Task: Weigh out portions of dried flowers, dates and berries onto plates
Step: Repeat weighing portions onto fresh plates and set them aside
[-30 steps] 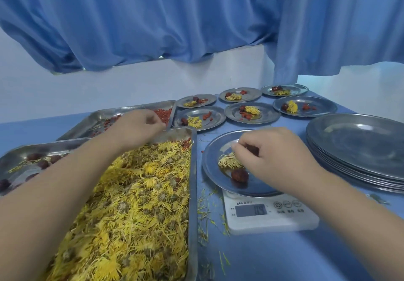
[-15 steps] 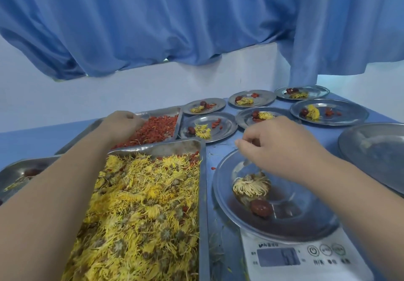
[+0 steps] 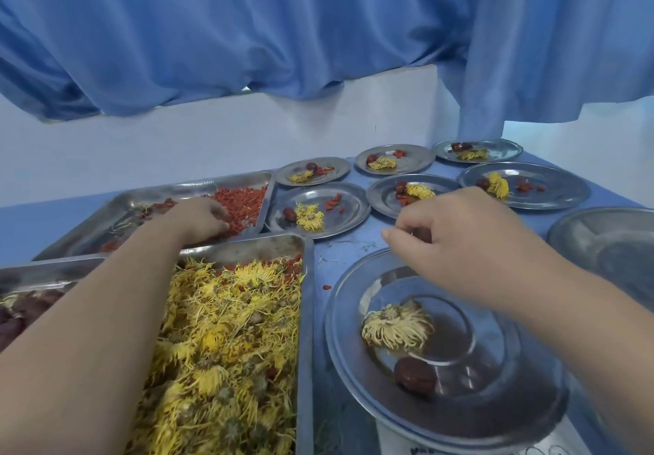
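Note:
My left hand (image 3: 201, 219) reaches over the tray of yellow dried flowers (image 3: 230, 348) into the tray of red berries (image 3: 247, 198), its fingers curled down into the berries. A round steel plate (image 3: 341, 348) stands on a white scale (image 3: 456, 447). It carries one dried flower (image 3: 396, 327) and one dark date (image 3: 416, 375). My right hand (image 3: 463, 242) hovers over the plate's far rim with fingers curled. A small dark piece that looks like a date shows between thumb and fingers.
A third tray with dates (image 3: 17, 313) is at the left edge. Several filled plates (image 3: 350, 207) lie in two rows at the back. A stack of bare plates (image 3: 608, 242) is at the right. A loose berry (image 3: 326, 287) lies on the blue table.
My left hand went from the flower tray's far edge forward into the berries. My right hand lifted off the plate towards its far rim. The view moved closer.

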